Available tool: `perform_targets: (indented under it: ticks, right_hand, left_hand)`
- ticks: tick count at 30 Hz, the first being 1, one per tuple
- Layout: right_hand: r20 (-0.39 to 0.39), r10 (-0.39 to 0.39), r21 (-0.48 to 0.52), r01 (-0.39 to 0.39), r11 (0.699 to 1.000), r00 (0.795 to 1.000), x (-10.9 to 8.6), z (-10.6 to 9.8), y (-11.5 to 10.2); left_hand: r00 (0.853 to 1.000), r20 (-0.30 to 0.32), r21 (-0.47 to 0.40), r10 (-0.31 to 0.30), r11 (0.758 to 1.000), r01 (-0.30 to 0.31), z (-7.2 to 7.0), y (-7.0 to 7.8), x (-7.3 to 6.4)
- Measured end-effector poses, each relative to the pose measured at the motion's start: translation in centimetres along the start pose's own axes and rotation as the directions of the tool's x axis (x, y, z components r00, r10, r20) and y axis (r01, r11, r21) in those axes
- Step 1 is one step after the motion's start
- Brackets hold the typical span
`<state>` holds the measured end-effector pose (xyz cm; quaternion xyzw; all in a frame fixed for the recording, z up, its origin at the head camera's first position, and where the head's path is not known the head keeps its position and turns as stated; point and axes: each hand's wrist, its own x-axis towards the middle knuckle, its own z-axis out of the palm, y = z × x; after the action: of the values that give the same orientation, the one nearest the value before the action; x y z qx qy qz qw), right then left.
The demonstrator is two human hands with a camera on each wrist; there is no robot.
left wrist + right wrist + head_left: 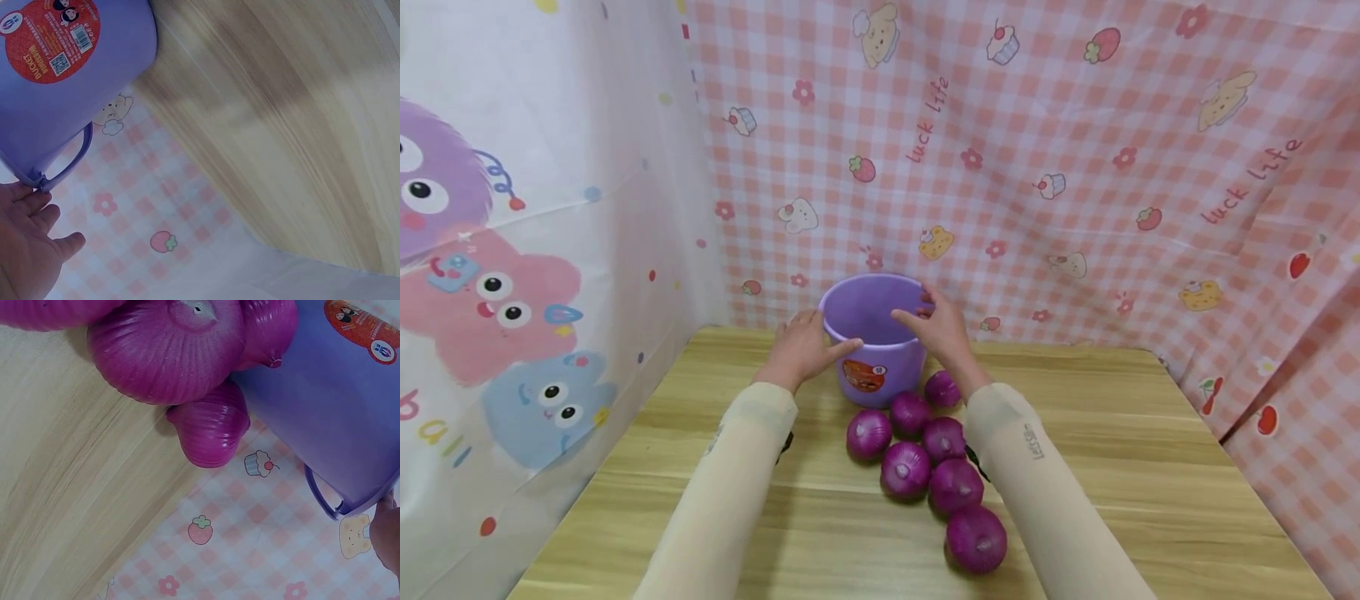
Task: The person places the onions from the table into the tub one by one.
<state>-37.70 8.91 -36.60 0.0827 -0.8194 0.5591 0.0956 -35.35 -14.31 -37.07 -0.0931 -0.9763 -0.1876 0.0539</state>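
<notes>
A purple bucket point(880, 367) with a red label stands upright near the back edge of the table. At the left of its rim, my left hand point(801, 348) touches with spread fingers. In the left wrist view, the fingertips of this left hand point(28, 240) meet the rim beside the handle joint. My right hand point(946, 332) is at the right side of the rim, thumb stretched over the opening. Only part of the right hand point(386, 534) shows in the right wrist view, touching the rim. Several purple onions point(906, 470) lie in front of the bucket.
The wooden table point(1120, 483) reaches back to a pink checked cloth point(1075, 275). A white cloth with cartoon prints point(625, 250) hangs along the left. One onion point(976, 539) lies nearest the front, beside the right sleeve point(1052, 492).
</notes>
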Motion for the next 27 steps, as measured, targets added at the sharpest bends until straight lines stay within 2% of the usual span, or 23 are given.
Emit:
perform_targets:
  ticks: [9,18,27]
  right_hand:
    - [0.006,-0.001,-0.003,0.001,1.0,1.0,-0.2,-0.2,-0.2]
    - [0.013,-0.016,0.009,0.016,1.0,1.0,-0.6,-0.5,0.1]
    - [0.005,0.0,0.015,0.0,1.0,1.0,-1.7,-1.6,0.2]
  left_hand:
    - [1.0,0.005,0.009,-0.01,1.0,0.01,-0.2,0.1,0.1]
    - [1.0,-0.008,-0.005,-0.016,1.0,0.016,0.3,0.1,0.2]
    - [1.0,-0.013,-0.022,-0.022,1.0,0.022,0.5,0.1,0.3]
